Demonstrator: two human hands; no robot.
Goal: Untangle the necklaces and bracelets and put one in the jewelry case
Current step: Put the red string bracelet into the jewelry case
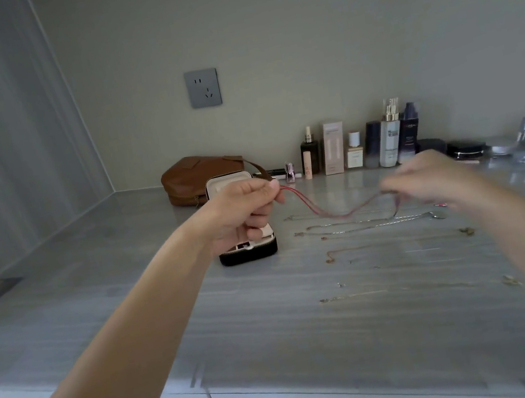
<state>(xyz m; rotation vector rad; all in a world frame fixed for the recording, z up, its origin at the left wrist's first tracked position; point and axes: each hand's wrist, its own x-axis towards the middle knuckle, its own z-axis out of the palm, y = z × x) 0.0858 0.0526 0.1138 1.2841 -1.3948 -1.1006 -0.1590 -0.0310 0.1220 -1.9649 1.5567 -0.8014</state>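
— Which way does the cord run?
— The cord (325, 212) stretches left to right in the air over the counter (94, 279), sagging in the middle.
— How does it look?
— Thin, red, two strands side by side near the left end; the right part is blurred.
— The hands?
— The left hand (242, 209) pinches the left end between thumb and forefinger. The right hand (424, 178) is blurred, curled fingers holding the right end.
— The case?
— The case (249, 251) sits open beneath the left hand: black shell, cream lining, lid upright. Right of it thin chains (363, 227) lie in rows, each left to right.
— Beyond?
— A brown bag (188, 176) and bottles (390, 139) by the far wall.
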